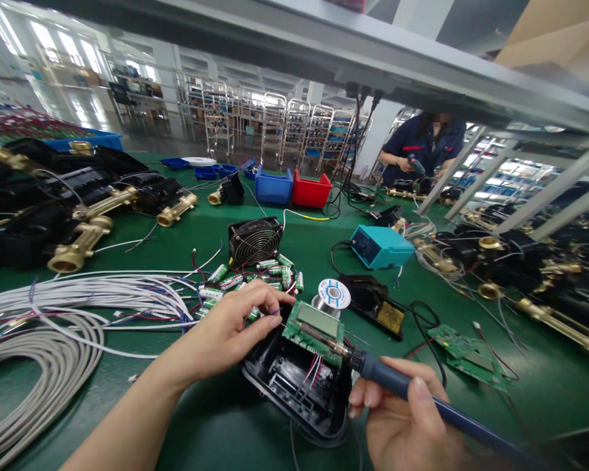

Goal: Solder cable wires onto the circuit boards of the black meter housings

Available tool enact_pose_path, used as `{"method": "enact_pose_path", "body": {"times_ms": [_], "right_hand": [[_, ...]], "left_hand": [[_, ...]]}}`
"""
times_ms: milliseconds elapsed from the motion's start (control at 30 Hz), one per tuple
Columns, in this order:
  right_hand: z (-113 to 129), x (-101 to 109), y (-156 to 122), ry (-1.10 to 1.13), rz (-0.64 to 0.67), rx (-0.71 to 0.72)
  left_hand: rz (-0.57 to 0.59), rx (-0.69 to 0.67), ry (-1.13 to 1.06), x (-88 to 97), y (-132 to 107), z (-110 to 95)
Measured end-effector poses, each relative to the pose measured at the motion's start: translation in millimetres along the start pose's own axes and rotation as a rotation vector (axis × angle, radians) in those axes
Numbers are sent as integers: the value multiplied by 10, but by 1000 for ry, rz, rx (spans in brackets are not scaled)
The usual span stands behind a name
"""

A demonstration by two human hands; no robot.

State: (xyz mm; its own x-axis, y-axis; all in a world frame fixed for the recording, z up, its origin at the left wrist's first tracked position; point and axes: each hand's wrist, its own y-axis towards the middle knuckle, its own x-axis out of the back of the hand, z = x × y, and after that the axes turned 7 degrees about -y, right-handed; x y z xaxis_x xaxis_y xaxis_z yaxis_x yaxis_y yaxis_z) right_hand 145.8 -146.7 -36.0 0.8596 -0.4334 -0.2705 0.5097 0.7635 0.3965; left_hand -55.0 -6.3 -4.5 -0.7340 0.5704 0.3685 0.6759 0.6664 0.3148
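Note:
My right hand point(407, 412) is closed around a soldering iron point(383, 376), whose tip reaches over the left edge of a green circuit board point(307, 337) with a small display. The board rests on the far part of an open black housing point(294, 392), with red and white wires running down into it. My left hand point(245, 317) pinches a thin blue wire point(276, 313) near the board's left edge, close to the iron's tip. Behind the board stands a reel of solder wire point(332, 296). Several green-and-white batteries point(275, 271) lie heaped beyond my left hand.
A small fan point(256, 241) stands behind the batteries. At right are a teal soldering station point(383, 247), an iron holder with sponge point(390, 317) and loose circuit boards point(471, 356). Cable coils point(78, 366) and brass-fitted meters point(78, 242) fill the left. A person point(422, 147) works across the bench.

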Motion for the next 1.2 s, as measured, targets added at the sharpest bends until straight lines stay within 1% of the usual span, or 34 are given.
{"method": "enact_pose_path", "body": {"times_ms": [233, 533, 867, 1200], "right_hand": [[2, 6, 43, -2, 10, 11], [-4, -26, 6, 8, 6, -22], [-14, -43, 14, -22, 19, 17], [0, -51, 9, -26, 27, 19]], "left_hand": [[-1, -21, 34, -20, -23, 21], [-11, -58, 74, -43, -7, 36], [-10, -50, 64, -44, -4, 22], [-19, -74, 90, -56, 4, 46]]}}
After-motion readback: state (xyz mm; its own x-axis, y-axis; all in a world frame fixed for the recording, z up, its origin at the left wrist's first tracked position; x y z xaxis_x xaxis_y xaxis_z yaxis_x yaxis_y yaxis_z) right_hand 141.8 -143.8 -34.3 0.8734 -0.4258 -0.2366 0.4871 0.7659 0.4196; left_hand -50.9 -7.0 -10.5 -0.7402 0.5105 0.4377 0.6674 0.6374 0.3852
